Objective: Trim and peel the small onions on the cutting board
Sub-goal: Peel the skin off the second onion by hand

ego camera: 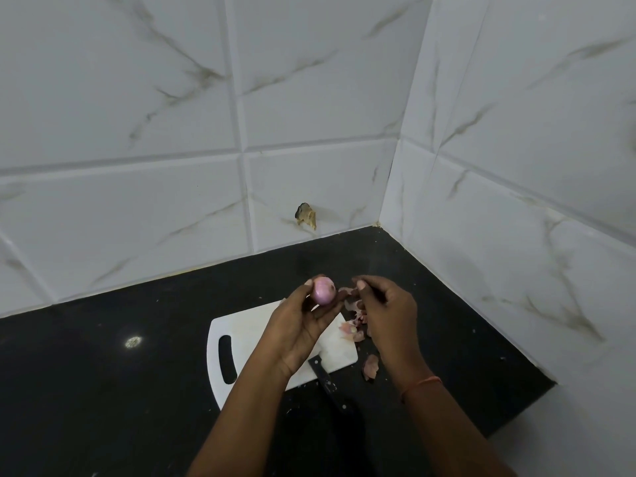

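Note:
My left hand (298,330) holds a small pink onion (324,290) between thumb and fingertips, lifted above the white cutting board (254,333). My right hand (385,313) hovers just to the right of the onion with its fingers curled and thumb against forefinger; I cannot tell whether it pinches a bit of skin. Loose pink onion peels (351,330) lie at the board's right edge and on the counter. A knife with a black handle (327,380) lies at the board's near edge, its blade hidden under my left wrist.
The board lies on a black counter (103,390) in a corner of white marble-pattern tiles. Another peel (371,366) lies on the counter right of the board. The counter's right end (550,383) drops off near my right forearm.

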The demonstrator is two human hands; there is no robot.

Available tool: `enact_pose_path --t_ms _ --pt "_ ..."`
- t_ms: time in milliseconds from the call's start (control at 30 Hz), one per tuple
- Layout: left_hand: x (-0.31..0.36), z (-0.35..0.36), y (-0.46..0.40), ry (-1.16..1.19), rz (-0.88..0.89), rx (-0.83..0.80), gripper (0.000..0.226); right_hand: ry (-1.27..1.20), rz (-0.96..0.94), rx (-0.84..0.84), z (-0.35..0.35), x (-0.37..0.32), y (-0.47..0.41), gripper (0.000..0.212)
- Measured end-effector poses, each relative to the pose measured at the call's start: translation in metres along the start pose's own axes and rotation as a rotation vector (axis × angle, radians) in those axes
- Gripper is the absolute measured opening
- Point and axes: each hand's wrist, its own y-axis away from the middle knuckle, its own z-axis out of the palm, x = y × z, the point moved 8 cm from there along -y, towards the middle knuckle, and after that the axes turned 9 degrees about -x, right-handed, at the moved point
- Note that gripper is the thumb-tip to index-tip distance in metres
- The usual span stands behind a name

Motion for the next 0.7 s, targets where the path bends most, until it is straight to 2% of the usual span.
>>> enact_pose_path --t_ms 133,233,433,533,700 --pt "0.001 0.001 0.0 -0.02 0.004 -0.015 0.031 -0.054 -0.029 0.079 -0.011 0.0 0.001 0.016" --pt "0.003 0.001 0.0 -0.042 0.028 -0.024 0.036 -0.054 0.01 -0.031 0.0 0.002 -0.002 0.022" --pt "0.006 0.004 0.0 -0.192 0.069 -0.101 0.04 0.019 -0.116 -0.162 0.02 -0.016 0.003 0.019" --pt "0.008 0.005 0.0 -0.224 0.089 -0.097 0.031 0.086 -0.215 -0.143 0.026 -0.028 0.006 0.016" --pt "0.013 0.003 0.002 -0.264 0.126 -0.091 0.028 0.107 -0.275 -0.085 0.023 -0.033 0.009 0.011"
